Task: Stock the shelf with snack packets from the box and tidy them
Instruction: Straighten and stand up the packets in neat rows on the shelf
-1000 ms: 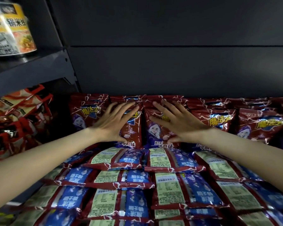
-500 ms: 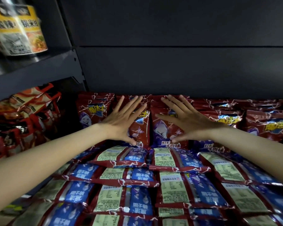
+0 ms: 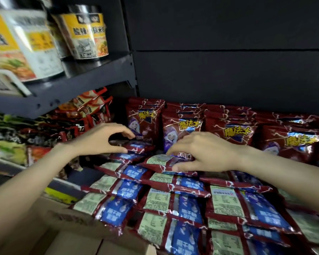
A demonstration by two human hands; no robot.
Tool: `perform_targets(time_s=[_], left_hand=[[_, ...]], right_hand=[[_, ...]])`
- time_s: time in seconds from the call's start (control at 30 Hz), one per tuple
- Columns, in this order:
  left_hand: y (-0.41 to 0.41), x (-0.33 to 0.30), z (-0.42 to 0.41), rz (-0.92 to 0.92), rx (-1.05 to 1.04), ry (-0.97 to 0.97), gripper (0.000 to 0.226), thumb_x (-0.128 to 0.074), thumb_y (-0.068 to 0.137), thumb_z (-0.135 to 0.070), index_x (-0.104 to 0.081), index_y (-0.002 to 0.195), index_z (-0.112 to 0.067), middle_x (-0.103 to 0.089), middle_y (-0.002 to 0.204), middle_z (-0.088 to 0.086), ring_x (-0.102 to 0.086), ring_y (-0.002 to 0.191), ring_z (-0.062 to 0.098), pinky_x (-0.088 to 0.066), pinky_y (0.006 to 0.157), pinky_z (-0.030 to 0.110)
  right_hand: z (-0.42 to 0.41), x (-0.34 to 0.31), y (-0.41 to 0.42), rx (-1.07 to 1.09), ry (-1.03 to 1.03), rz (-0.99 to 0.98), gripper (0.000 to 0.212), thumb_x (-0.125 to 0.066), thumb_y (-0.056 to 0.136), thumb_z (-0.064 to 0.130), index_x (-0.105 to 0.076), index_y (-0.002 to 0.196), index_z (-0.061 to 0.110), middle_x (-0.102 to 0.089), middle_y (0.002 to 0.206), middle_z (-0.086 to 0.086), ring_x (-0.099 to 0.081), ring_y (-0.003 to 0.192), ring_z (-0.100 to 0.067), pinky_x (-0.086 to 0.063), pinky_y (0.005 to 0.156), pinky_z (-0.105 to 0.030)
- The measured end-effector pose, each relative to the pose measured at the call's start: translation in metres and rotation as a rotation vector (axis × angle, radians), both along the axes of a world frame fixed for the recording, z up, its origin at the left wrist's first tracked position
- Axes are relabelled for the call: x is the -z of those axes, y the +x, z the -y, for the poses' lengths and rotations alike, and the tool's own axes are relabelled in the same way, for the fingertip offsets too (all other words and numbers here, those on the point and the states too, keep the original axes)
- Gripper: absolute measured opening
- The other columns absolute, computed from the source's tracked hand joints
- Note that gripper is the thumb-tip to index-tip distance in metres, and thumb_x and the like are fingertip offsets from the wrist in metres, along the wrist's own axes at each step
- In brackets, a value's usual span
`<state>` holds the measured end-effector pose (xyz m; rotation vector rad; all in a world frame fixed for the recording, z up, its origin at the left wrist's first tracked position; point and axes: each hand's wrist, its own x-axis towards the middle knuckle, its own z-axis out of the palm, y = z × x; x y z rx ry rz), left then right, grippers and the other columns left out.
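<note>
So we're at the shelf with both hands down in the flat packets (image 3: pixel 175 192), the ones lying back-side up in overlapping rows. Our left hand (image 3: pixel 101 139) is curled like a claw, thumb under and fingers over the edge of the top left packet (image 3: pixel 134 145), so it looks like a pinch on that one. Our right hand (image 3: pixel 201 153) has fingers bent over the top right packet (image 3: pixel 160 163) with the thumb at its near edge, gripping it too. Our guess is we're lifting both to stand them up, since the back row (image 3: pixel 236 129) is already upright, faces out, leaning against the dark back panel (image 3: pixel 228 70). Makes sense: front labels show, and the flat ones are waiting their turn.

Room-wise, it's tight. The upright row runs wall to wall from the shelf post (image 3: pixel 134 83) rightward, so new ones probably go in front of it, not behind. The flat rows shingle over each other, so pulling one could drag its neighbour. On the left the packets overhang the shelf's front edge right above the box (image 3: pixel 66 234), which sits below with a flap open. Up left, noodle cups (image 3: pixel 88 34) sit on a higher shelf, clear of our arms. The other snack bags (image 3: pixel 77 115) in the next bay are just beside our left wrist.
</note>
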<state>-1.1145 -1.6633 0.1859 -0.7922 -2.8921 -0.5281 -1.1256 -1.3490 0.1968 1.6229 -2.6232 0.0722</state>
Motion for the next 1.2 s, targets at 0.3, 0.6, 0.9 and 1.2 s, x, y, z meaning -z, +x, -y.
perform_targets(time_s=[0.3,0.6,0.9,1.2], left_hand=[[-0.019,0.022,-0.004,-0.384,0.046,-0.340,0.034,-0.067,0.084,-0.032,-0.060,0.118,-0.027,-0.069,0.108,-0.008,-0.066,0.093,0.013,-0.050,0.085,0.032],[-0.084,0.016,-0.030,-0.254,-0.087,-0.067,0.031,-0.046,0.098,-0.022,-0.050,0.129,-0.017,-0.058,0.127,0.000,-0.055,0.114,0.020,-0.041,0.093,0.032],[-0.093,0.031,-0.033,-0.285,-0.286,-0.423,0.096,-0.043,0.080,-0.073,-0.002,0.150,-0.022,-0.017,0.155,0.003,-0.018,0.141,0.023,-0.007,0.117,0.043],[-0.103,0.032,-0.033,-0.235,-0.141,-0.406,0.106,-0.073,0.074,-0.046,-0.001,0.150,-0.027,-0.004,0.158,-0.003,-0.002,0.145,0.016,0.005,0.115,0.033]], right_hand=[[0.017,0.016,0.001,-0.008,0.025,0.107,0.054,-0.046,0.090,0.060,-0.035,0.137,0.037,-0.054,0.133,0.012,-0.056,0.111,-0.008,-0.047,0.090,-0.031],[0.013,0.009,0.002,0.035,0.008,0.154,0.046,-0.048,0.092,0.055,-0.048,0.131,0.032,-0.056,0.128,0.014,-0.055,0.111,-0.004,-0.045,0.094,-0.031],[-0.001,0.003,-0.017,0.235,-0.041,-0.067,0.047,-0.036,0.096,0.053,-0.040,0.139,0.033,-0.043,0.141,0.008,-0.046,0.124,-0.013,-0.043,0.100,-0.034],[-0.010,0.019,-0.039,0.377,0.112,-0.135,0.065,-0.032,0.093,0.063,-0.011,0.149,0.038,0.003,0.160,0.002,0.005,0.146,-0.024,-0.001,0.116,-0.036]])
